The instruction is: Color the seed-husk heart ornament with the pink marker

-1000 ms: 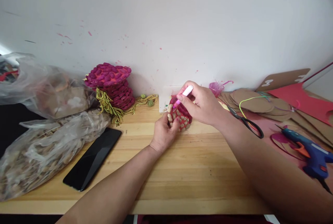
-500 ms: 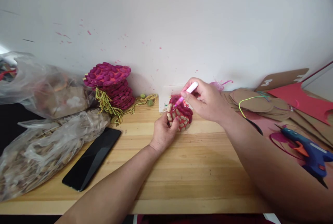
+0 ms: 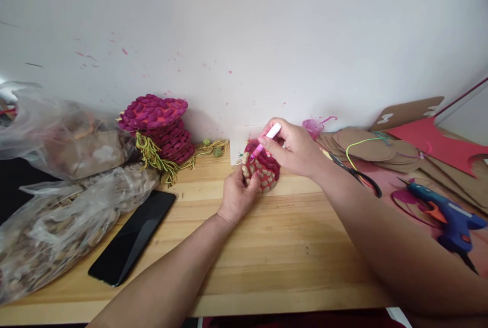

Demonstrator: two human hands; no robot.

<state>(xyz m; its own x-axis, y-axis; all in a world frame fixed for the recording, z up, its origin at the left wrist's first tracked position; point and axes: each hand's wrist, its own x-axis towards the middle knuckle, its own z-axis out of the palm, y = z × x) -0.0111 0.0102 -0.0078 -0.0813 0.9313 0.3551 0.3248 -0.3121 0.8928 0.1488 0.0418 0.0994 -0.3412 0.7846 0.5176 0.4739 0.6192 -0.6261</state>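
My left hand (image 3: 239,195) grips the lower left edge of a round red disc covered with peanut shells (image 3: 269,176), thumb on its face. Magenta coats the shells at its top and right; those at the left and bottom are bare tan. In my right hand (image 3: 295,149) is a white and pink marker (image 3: 271,133), pinched between thumb and fingers. Its pink tip points down at the disc's upper left shells; whether it touches them I cannot tell. Behind the disc a white card (image 3: 235,152) leans on the wall.
Left stand a magenta peanut-shell stack (image 3: 154,114), yellow-green yarn (image 3: 152,157), a plastic bag of shells (image 3: 76,221) and a black phone (image 3: 133,236). Right lie cardboard discs (image 3: 358,145), scissors (image 3: 366,180), red paper (image 3: 438,140) and a blue glue gun (image 3: 446,206). Pink specks mark the wall.
The marker and my right hand have shifted slightly left and down over the disc. My left hand keeps its hold. The whole view has moved a little, uncovering more of the scissors.
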